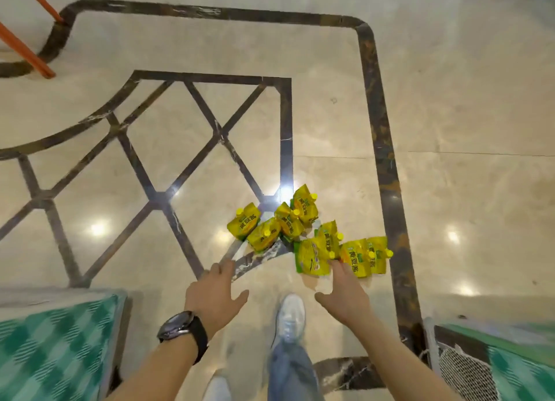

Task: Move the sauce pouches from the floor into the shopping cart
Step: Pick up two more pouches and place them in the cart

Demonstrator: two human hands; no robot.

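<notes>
A person bends over a polished marble floor (450, 124), both arms stretched toward a cluster of yellow sauce pouches (295, 235) with yellow spout caps. The pick-up step appears to be just opening: nothing is in hand and every visible pouch lies on the floor.

The left grip (214, 295), a dark wristwatch (181, 330) on its wrist, is spread with fingers extended and sits just short of the cluster's left side, apart from any pouch. The right grip (342, 294) is likewise spread and carries nothing. Its fingertips (336, 265) reach the near edge of the closest pouch (312, 259), though actual contact cannot be confirmed.

The next move likely calls for closing fingers round one or two pouches, perhaps by the spout or the flat body, then lifting them clear of their overlapping neighbours.

A wire-mesh cart (462, 376) with green checked lining stands at lower right, and a similar green-lined rim (75, 295) at lower left. Which is the target cannot be told. A white shoe (289, 316) stands between the arms.
</notes>
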